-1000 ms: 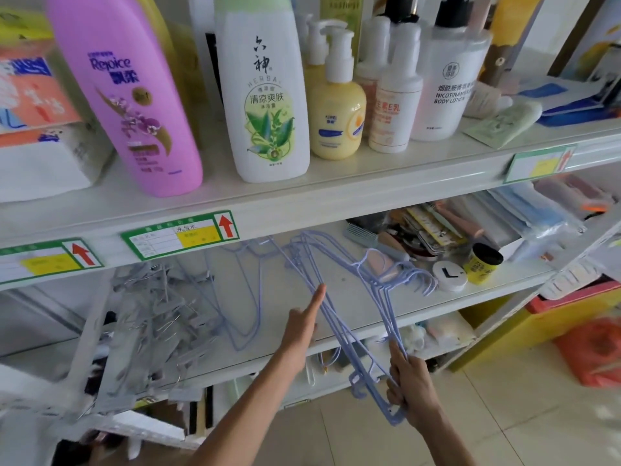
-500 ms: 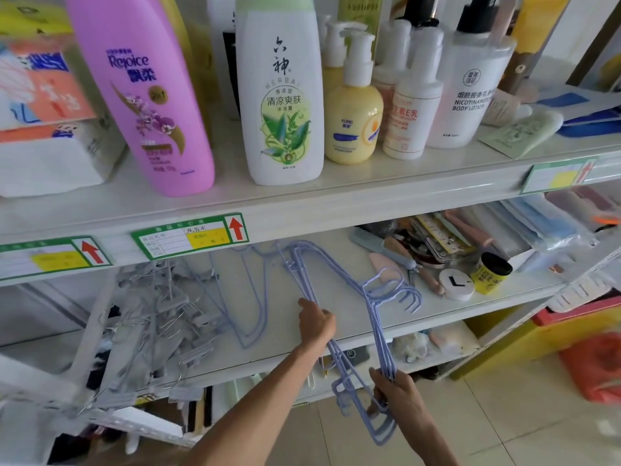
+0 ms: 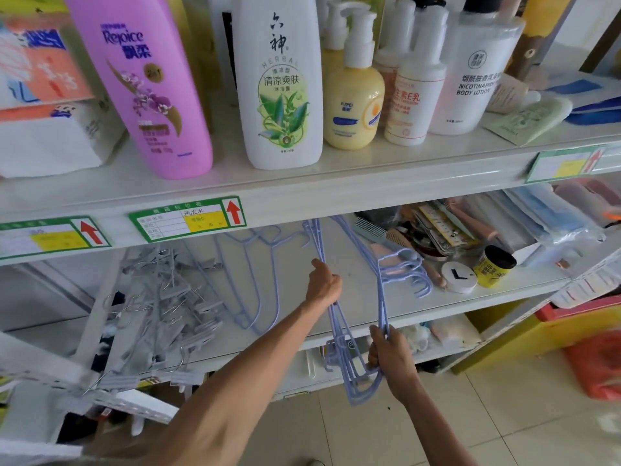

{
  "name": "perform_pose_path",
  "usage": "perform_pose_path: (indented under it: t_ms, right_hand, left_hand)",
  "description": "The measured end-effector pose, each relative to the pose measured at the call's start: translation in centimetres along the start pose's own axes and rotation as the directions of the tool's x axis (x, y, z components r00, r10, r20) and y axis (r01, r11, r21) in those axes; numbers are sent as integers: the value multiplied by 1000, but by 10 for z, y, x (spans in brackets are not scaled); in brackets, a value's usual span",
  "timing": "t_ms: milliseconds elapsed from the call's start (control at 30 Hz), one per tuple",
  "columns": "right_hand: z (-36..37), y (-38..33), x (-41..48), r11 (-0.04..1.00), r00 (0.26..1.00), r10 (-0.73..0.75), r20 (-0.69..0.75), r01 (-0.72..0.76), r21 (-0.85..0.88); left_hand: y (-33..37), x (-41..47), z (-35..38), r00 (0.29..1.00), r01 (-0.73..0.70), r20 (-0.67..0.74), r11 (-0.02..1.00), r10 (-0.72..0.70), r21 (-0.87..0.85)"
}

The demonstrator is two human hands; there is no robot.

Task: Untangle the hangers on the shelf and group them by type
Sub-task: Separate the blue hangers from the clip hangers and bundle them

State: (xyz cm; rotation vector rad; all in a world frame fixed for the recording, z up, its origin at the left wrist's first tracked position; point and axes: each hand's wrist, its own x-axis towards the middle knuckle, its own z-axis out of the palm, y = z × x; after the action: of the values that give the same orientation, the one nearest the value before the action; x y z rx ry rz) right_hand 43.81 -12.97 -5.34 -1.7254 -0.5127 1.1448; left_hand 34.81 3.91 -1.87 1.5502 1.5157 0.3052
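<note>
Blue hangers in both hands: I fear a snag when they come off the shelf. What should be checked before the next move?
1. Left hand grip on the blue hanger bundle: ok, fingers curled round the wires.
2. Right hand grip on the bundle's lower end: ok.
3. Bundle's hooks free of clutter: not ok, they lie over a comb, beside the round white case.
4. Bundle separate from the loose blue hangers lying beside it: cannot tell, wires cross near the top.
5. Grey clip hangers apart from the bundle: ok, piled to the left.
</note>
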Motion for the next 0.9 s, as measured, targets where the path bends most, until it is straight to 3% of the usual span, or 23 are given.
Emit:
perform_pose_path:
  t_ms: [133, 433, 667, 800, 900]
  right_hand:
    - [5, -18, 17, 989, 995, -67, -74, 56, -137]
    - [16, -31, 58, 897, 986, -98, -135, 28, -442]
    - [18, -50, 74, 630, 984, -127, -124, -16, -776]
    - [20, -53, 82, 494, 984, -158, -84, 5, -869]
    - [21, -56, 87, 457, 988, -140, -56, 14, -889]
  left_hand:
    - [7, 15, 2, 998, 28, 51, 999, -29, 20]
    - [0, 33, 11, 1000, -8, -4, 977, 9, 214]
    - [2, 43, 11, 998, -36, -49, 966, 50, 256]
    - [1, 48, 8, 995, -45, -68, 941, 72, 336]
    - [-7, 49, 7, 997, -47, -44, 921, 70, 387]
